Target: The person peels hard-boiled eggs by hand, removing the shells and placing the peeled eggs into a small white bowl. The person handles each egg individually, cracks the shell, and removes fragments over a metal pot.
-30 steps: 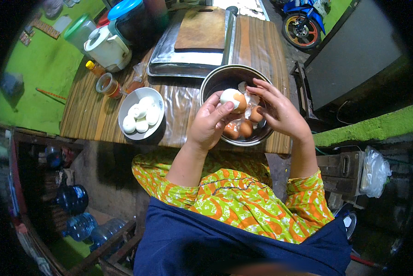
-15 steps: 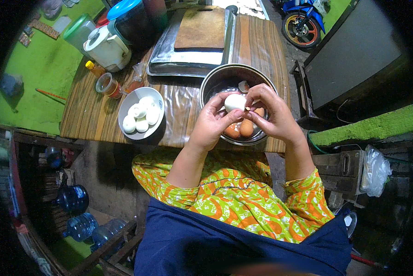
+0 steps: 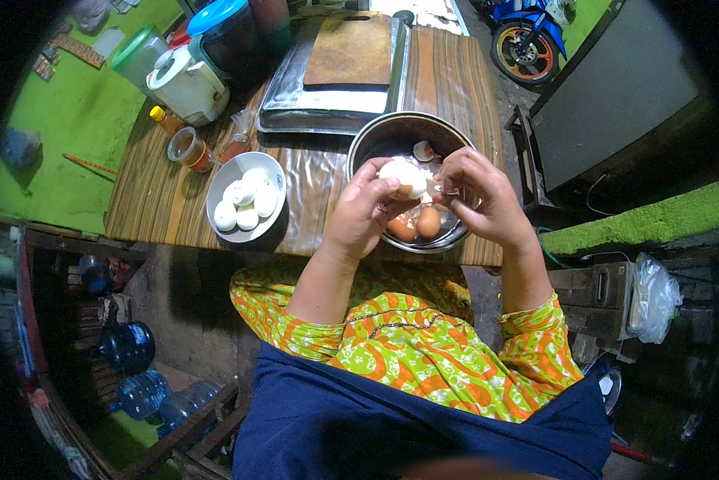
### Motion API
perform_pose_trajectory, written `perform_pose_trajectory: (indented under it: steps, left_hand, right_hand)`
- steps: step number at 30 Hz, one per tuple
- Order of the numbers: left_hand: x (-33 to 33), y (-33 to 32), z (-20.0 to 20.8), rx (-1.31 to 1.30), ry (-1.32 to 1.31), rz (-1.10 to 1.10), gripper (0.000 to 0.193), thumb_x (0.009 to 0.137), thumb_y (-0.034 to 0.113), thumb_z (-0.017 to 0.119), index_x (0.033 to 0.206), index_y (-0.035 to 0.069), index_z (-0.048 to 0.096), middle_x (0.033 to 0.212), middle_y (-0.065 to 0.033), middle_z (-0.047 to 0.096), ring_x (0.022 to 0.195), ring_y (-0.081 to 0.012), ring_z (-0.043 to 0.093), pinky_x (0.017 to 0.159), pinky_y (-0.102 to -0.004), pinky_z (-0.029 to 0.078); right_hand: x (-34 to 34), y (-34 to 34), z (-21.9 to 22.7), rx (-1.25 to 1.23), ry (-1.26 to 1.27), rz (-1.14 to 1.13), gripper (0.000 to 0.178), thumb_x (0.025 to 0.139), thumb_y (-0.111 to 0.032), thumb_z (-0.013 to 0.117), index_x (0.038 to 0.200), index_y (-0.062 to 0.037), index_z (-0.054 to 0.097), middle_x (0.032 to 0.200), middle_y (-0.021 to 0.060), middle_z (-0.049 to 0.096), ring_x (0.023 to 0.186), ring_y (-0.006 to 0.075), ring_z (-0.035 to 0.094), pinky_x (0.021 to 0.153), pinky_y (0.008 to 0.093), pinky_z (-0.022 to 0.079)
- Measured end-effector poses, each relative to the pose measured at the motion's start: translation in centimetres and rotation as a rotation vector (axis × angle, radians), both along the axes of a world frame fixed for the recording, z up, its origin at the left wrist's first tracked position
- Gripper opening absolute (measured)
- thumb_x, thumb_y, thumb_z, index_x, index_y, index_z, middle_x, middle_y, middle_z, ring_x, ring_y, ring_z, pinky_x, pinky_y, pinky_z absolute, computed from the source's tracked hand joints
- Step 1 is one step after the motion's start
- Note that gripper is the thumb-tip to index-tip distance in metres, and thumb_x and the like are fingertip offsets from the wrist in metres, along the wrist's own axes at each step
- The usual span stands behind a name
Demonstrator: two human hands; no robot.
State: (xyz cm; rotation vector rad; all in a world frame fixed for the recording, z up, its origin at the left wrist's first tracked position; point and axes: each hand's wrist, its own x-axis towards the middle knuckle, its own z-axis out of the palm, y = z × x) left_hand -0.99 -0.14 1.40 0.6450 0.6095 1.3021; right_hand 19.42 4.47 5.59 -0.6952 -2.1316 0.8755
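Note:
Over a metal pot (image 3: 358, 152), my left hand (image 3: 361, 204) is closed round a partly peeled egg (image 3: 402, 174). Its upper side is bare white, while brown shell still covers part of its lower side. My right hand (image 3: 479, 196) pinches a piece of eggshell (image 3: 437, 189) at the egg's right side. Below my hands, brown eggs (image 3: 429, 222) and shell bits lie in the pot, and a larger shell piece (image 3: 423, 150) rests farther back in it. To the left, a white plate (image 3: 242, 234) holds several peeled eggs (image 3: 247, 218).
Behind the plate stand a plastic cup (image 3: 190, 150), a yellow-capped bottle (image 3: 166, 120) and a white pitcher (image 3: 187, 84). A wooden cutting board (image 3: 349, 50) lies on a metal tray (image 3: 327, 120) at the far side of the wood-grain table (image 3: 159, 192).
The egg has turned in my left hand and shifted slightly left, bringing its brown shell into view. My right hand has drawn a little to the right with a shell piece.

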Motion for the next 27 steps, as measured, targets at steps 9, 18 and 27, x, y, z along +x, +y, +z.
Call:
perform_pose_trajectory:
  steps: [9,18,27]
  left_hand:
    - [0.1,0.3,0.1,0.038,-0.096,0.095,0.039,0.090,0.008,0.063,0.125,0.003,0.046,0.113,-0.0116,0.060,0.107,-0.0216,0.060,0.096,-0.0388,0.048]
    - [1.0,-0.4,0.4,0.005,0.002,0.053,0.038,0.088,0.017,0.070,0.114,0.002,0.046,0.105,-0.0109,0.060,0.096,-0.0180,0.063,0.086,-0.0320,0.053]
    - [1.3,-0.4,0.3,0.000,0.016,0.105,0.039,0.087,0.016,0.070,0.114,0.001,0.046,0.105,-0.0107,0.060,0.095,-0.0178,0.063,0.086,-0.0318,0.053]
  right_hand:
    - [-0.2,0.5,0.0,0.123,-0.104,-0.143,0.052,0.080,-0.001,0.065,0.131,-0.0103,0.055,0.125,0.0166,0.050,0.116,0.0305,0.054,0.099,0.0369,0.046]
    - [-1.7,-0.1,-0.6,0.118,-0.015,-0.024,0.043,0.073,0.004,0.071,0.112,-0.0041,0.056,0.113,0.0144,0.054,0.104,0.0272,0.059,0.085,0.0337,0.052]
    - [-1.3,-0.2,-1.2,0.086,-0.024,-0.014,0.038,0.075,0.000,0.070,0.109,-0.0042,0.054,0.115,0.0151,0.053,0.102,0.0332,0.059,0.085,0.0398,0.051]
